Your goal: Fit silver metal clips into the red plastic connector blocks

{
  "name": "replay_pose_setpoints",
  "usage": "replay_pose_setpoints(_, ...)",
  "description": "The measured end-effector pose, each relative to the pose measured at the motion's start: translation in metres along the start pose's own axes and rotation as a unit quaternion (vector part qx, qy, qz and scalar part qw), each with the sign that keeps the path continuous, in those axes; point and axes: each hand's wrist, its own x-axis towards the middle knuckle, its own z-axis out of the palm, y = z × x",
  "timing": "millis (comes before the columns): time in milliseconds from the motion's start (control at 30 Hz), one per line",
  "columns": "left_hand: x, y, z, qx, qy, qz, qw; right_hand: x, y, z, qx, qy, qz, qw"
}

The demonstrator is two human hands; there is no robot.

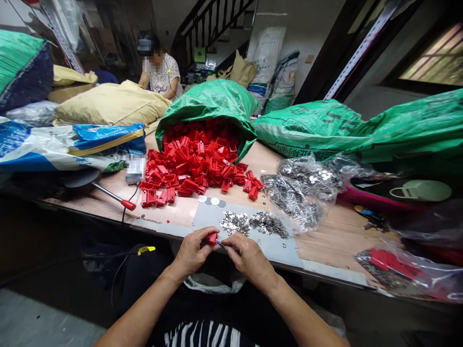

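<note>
My left hand (191, 251) is closed on a small red plastic housing (212, 238), held between thumb and fingers just over the table's front edge. My right hand (250, 259) pinches a thin metal tool (219, 243), whose tip meets the right side of the housing; its exact kind is hidden by the fingers. Just beyond my hands, two piles of small metal pieces, a brighter pile (235, 223) and a darker pile (269, 225), lie on a grey mat (249, 246). Farther back, a heap of similar red housings (195, 164) spills from a green woven sack (213, 96).
Clear plastic bags of metal pieces (296, 197) lie right of the mat. A lever with a red grip (128, 205) juts out at the left. Green sacks (318, 127) line the right back. Across the table sits another person (170, 74).
</note>
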Motion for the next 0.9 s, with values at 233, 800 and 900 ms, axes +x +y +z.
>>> replay_pose_setpoints(233, -0.001, -0.005, 0.001, -0.004, -0.007, 0.002, 1.000, 0.001, -0.020, 0.008, -0.059, 0.013, 0.071, 0.996)
replay_pose_setpoints(800, -0.011, 0.032, -0.005, -0.288, 0.102, -0.125, 0.944, -0.014, -0.015, -0.007, 0.104, 0.024, 0.033, 0.994)
replay_pose_setpoints(900, -0.013, 0.046, -0.005, -0.516, 0.097, -0.206, 0.826, -0.018, -0.024, -0.011, 0.154, -0.022, 0.025, 0.987)
